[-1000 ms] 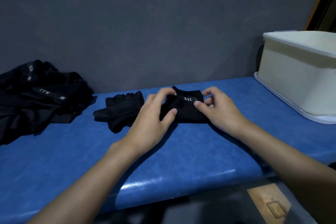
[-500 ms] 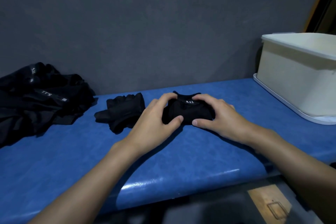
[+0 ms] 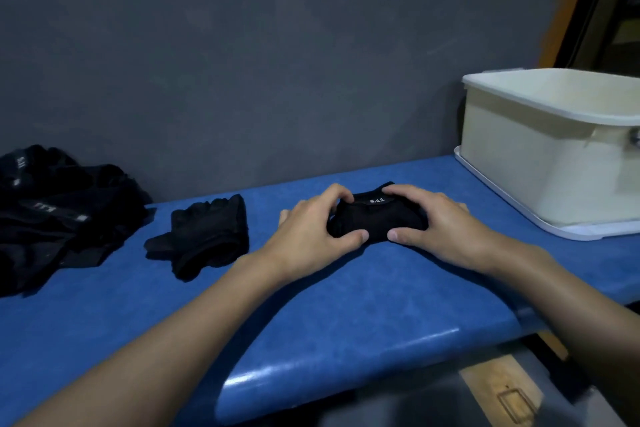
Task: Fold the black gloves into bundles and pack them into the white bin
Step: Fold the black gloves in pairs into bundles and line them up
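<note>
Since a second earlier, both hands had closed in round the glove and squeezed it from a flatter fold into a tight bundle [image 3: 375, 218], which had also slid a little away from the loose glove [image 3: 207, 236] on its left. My left hand [image 3: 311, 232] was clamped on the bundle's left end and my right hand [image 3: 440, 229] on its right end, fingers curled over the top and thumbs nearly meeting at the near side. The bundle sat on the blue padded surface [image 3: 346, 305], well short of the white bin [image 3: 540, 163]. I judged the folding of this one to be all but finished; the next move called for keeping the squeeze on while lifting it right, over the bin's rim, so that it would not spring open. A pile of black gloves [image 3: 52, 211] waited at far left. The bin stood on a white tray [image 3: 588, 230] against the grey wall [image 3: 277, 62].
</note>
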### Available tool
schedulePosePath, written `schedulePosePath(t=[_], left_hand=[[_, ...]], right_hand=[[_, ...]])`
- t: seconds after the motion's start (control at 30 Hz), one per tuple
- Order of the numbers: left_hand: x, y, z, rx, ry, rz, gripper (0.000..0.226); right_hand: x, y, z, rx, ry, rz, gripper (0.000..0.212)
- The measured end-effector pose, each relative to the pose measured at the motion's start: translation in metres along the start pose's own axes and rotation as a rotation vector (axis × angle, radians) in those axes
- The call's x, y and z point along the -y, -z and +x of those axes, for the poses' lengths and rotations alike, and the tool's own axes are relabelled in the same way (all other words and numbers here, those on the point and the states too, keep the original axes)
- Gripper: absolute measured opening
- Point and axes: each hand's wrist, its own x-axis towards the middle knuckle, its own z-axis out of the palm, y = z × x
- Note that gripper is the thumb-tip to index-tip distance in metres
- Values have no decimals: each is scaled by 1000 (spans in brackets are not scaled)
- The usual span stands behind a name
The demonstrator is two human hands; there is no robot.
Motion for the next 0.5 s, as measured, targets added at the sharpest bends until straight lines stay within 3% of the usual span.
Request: schedulePosePath(t=[0.23,0.5], left_hand=[[-8,-31,55,-34,-4,50,41],[5,-50,118,-46,20,99,45]], right_hand=[[-26,12,-6,-88,-166,-112,91],[-32,5,-3,-46,-207,-360,78]])
